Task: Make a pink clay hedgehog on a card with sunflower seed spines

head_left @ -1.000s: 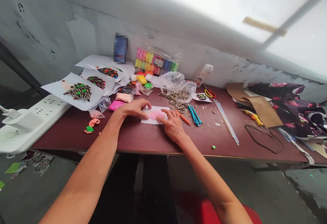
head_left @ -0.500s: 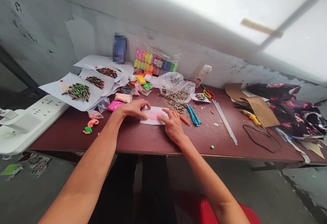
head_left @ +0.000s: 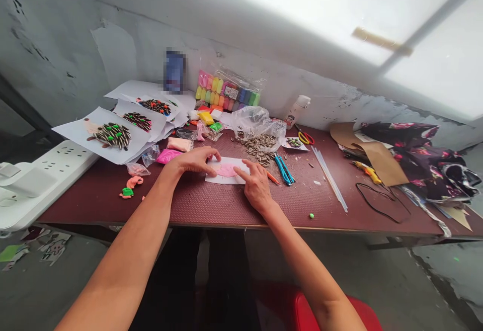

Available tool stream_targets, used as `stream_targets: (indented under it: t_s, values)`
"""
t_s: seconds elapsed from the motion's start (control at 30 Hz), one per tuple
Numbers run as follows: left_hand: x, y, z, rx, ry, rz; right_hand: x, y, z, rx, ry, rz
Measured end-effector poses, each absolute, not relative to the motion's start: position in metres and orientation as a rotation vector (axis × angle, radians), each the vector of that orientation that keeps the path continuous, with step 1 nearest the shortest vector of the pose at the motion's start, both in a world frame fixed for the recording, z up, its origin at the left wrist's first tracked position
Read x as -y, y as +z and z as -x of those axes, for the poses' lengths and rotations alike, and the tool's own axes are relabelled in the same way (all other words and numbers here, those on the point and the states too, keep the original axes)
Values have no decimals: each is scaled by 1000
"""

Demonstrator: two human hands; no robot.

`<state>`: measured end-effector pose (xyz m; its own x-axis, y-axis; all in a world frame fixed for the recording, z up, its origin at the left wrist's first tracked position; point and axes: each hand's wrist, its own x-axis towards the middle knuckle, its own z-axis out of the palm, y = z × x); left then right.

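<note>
One flat, rounded patch of pink clay (head_left: 225,170) was set on a white card (head_left: 231,160), near the front edge of the table (head_left: 211,210). The card's left end was framed by the left hand (head_left: 199,160), its thumb and forefinger parted in a wide curve, perhaps so that sliding was prevented. The clay's right end was met by a digit of the right hand (head_left: 257,182), which was loosely bent with nothing seen in its grasp; how hard the clay was pressed could not be told. Just beyond, slim, pointed seeds (head_left: 260,146) were heaped against a thin, crinkled bag (head_left: 279,131), probably for easy reach. A blue cutter (head_left: 284,171) was laid beside them. Glossy packs (head_left: 206,117) were grouped farther back, while smooth sheets (head_left: 71,127) bearing bristly seed hedgehogs were overlapped at the left, likely to be out of the way. Straight, clear rods (head_left: 330,180) were laid on the right.
</note>
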<state>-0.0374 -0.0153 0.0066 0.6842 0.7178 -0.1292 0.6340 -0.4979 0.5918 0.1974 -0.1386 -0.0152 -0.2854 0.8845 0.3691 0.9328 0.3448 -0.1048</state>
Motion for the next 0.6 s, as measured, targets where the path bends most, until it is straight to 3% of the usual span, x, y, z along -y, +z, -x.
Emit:
stream_targets:
  t_s: [0.27, 0.6]
  values:
    - [14, 6, 40, -1012, 202, -2232, 135, -22, -200, 2109, -135, 1624]
    - [22, 8, 27, -766, 610, -1714, 135, -18, -198, 1937, -59, 1525]
